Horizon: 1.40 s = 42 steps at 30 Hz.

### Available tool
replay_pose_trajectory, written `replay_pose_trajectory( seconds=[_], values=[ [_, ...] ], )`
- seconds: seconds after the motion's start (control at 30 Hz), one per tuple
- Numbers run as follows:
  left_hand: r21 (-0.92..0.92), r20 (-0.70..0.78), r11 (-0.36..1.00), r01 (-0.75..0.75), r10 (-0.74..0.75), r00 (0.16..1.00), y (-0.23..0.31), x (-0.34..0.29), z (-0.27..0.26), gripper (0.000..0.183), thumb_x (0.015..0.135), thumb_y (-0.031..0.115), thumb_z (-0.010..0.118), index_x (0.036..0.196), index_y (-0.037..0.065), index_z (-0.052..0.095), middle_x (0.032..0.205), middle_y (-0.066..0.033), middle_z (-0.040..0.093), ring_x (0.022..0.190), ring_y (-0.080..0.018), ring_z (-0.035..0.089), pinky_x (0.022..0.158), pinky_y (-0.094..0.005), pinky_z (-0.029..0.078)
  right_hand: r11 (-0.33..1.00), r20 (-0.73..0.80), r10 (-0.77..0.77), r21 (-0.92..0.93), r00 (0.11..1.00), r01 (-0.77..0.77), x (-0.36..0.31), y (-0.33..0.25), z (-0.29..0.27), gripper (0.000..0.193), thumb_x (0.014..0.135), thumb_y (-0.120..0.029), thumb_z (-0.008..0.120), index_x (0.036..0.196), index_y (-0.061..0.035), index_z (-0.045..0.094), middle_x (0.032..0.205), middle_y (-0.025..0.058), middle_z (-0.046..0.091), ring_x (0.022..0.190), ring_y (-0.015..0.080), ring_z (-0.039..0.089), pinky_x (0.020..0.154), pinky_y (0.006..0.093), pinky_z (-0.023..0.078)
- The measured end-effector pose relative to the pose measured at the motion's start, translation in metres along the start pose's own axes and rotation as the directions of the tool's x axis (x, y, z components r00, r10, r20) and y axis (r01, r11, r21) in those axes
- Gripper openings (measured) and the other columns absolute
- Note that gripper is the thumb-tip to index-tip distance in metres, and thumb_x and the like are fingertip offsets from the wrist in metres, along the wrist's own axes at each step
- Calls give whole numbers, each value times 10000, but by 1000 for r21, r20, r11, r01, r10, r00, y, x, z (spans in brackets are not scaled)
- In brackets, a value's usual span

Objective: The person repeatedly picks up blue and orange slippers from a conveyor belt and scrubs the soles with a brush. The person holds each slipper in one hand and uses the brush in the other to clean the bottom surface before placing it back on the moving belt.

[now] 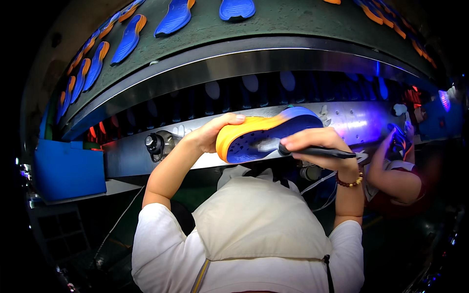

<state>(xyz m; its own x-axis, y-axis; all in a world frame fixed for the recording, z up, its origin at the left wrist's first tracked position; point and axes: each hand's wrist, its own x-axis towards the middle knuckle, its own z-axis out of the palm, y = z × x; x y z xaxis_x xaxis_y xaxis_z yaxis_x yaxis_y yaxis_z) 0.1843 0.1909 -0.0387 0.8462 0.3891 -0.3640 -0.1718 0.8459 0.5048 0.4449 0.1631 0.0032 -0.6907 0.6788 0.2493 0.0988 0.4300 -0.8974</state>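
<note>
A shoe sole (237, 129), orange at one end and fading to blue at the other, is held tilted in front of me over a metal ledge. My left hand (214, 131) grips its orange end, the thumb along the upper rim. The sole's blue inner face, dotted with small dark marks at the orange end, is turned toward me. My right hand (320, 145) is closed round a black-handled brush (330, 153). The brush's pale tip is blurred and lies against or just over the inner face. I cannot tell whether it touches.
Beyond the ledge (124, 158) runs a green conveyor belt (205, 36) carrying several blue-and-orange soles (173, 18). Below its metal edge, more soles stand in a dark row. A black-capped container (155, 144) sits left, beside a blue box (71, 168). Another person's arm (393, 180) is at right.
</note>
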Motion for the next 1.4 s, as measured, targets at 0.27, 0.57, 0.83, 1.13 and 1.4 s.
replay_pose_trajectory(
  seconds=[0.27, 0.57, 0.83, 1.13, 1.4],
  values=[
    [-110, -149, 991, -72, 56, 987, -3, -20, -33, 564, 757, 354, 538, 1140, -58, 500, 1014, -182, 606, 823, -242, 630, 753, -332, 515, 989, -66, 75, 135, 995, -66, -12, 8, 2, 250, 655, 77, 669, 893, 6, 641, 952, 162, 638, 936, 252, 613, 834, 326, 482],
    [-224, -270, 905, -361, 298, 916, -5, -19, -50, 593, 813, 542, 411, 1082, 27, 531, 960, -133, 595, 794, -216, 575, 713, -327, 474, 985, -163, -114, 108, 980, 133, -11, -2, 13, 216, 621, 3, 679, 834, 6, 647, 863, 115, 664, 875, 250, 598, 799, 338, 466],
    [-426, -169, 736, -527, 507, 845, -52, 56, -22, 913, 737, 769, 95, 1308, 103, 348, 1259, -182, 429, 1131, -347, 442, 961, -493, 344, 978, -478, 207, 100, 853, -181, 10, 36, 36, 166, 678, 18, 628, 843, 20, 650, 882, 128, 617, 884, 196, 570, 780, 301, 452],
    [-336, -271, 656, -676, 620, 737, -46, 31, -24, 876, 771, 739, 137, 1241, 49, 401, 1131, -187, 519, 1045, -318, 516, 896, -464, 421, 983, 22, -82, -161, 996, 84, 7, -18, 51, 165, 592, -31, 658, 748, -51, 609, 744, 72, 616, 730, 232, 606, 668, 317, 474],
    [-341, -181, 610, -715, 704, 687, -28, 28, 4, 899, 759, 751, 156, 1269, 37, 349, 1109, -199, 523, 1028, -336, 520, 895, -460, 418, 996, -97, -81, -37, 992, 78, 23, -19, 48, 198, 638, 12, 666, 833, -10, 642, 855, 121, 649, 827, 229, 601, 756, 319, 476]
  ],
)
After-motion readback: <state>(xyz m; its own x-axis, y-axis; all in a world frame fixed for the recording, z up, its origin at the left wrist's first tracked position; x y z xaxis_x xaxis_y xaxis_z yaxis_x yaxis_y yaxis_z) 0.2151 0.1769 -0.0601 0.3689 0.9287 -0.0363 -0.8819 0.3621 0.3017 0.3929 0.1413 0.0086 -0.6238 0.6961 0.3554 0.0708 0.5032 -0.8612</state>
